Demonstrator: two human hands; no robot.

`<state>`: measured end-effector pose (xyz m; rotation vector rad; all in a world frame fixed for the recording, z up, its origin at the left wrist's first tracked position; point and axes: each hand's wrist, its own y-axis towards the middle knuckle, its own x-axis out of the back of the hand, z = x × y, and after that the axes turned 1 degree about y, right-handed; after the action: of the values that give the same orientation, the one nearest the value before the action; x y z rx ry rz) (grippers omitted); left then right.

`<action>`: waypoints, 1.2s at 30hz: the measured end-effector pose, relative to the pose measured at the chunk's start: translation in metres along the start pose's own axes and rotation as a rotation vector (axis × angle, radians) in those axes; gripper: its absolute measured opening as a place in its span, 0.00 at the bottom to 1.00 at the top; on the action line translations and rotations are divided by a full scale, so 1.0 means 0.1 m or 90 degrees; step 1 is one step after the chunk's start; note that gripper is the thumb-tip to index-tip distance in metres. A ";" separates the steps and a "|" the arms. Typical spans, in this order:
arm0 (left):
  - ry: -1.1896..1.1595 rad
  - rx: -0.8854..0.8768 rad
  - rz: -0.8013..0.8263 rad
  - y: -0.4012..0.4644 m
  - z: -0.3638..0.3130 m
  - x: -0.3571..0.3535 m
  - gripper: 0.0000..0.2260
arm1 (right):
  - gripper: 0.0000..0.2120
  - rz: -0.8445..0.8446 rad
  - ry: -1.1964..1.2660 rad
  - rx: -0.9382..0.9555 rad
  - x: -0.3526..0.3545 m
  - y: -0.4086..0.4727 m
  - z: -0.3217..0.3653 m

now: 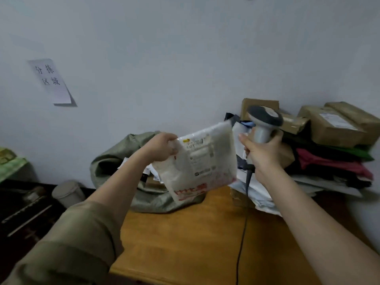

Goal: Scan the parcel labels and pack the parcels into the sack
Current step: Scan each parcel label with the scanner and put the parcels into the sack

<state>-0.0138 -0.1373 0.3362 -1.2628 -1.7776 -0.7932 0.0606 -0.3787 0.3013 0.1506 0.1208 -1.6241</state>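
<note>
Head view: left hand pinches parcel edge, label facing up for reading — right hand fingers wrapped round scanner grip, head beside label.

We see the sack left on the table, parcels stacked right, seemingly against the wall.

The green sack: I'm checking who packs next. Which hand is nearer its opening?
Left. The left hand holds the white parcel just above the green sack; the right hand, gripping the scanner, is farther right.
</note>
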 end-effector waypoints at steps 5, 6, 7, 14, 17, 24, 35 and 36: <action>0.017 0.001 0.005 0.01 -0.20 0.02 0.21 | 0.41 0.098 -0.021 0.039 0.04 -0.01 -0.01; 0.011 -0.006 0.000 0.02 -0.23 0.03 0.21 | 0.42 0.115 -0.031 0.042 0.06 0.01 0.00; -0.001 -0.011 -0.006 0.02 -0.25 0.03 0.20 | 0.42 0.125 -0.040 0.045 0.08 0.03 0.00; -0.513 0.036 -0.145 -0.08 -0.14 0.06 0.13 | 0.30 0.056 0.033 -0.032 0.13 0.18 0.06; -0.639 0.073 -0.015 -0.19 0.03 -0.07 0.17 | 0.30 0.029 0.089 -0.071 0.10 0.22 0.09; -0.632 0.145 0.100 -0.24 0.18 -0.47 0.12 | 0.31 0.036 0.104 -0.066 0.00 0.31 0.14; -0.820 0.243 -0.087 -0.15 0.21 -0.44 0.10 | 0.38 0.100 -0.014 -0.041 -0.05 0.19 0.09; -0.853 0.236 -0.058 -0.14 0.20 -0.45 0.10 | 0.39 0.113 -0.045 -0.041 -0.06 0.18 0.08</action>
<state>-0.0239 -0.1456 0.2863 -1.5582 -2.8003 0.5548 0.0782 -0.3751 0.3103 0.0523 0.1017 -1.4447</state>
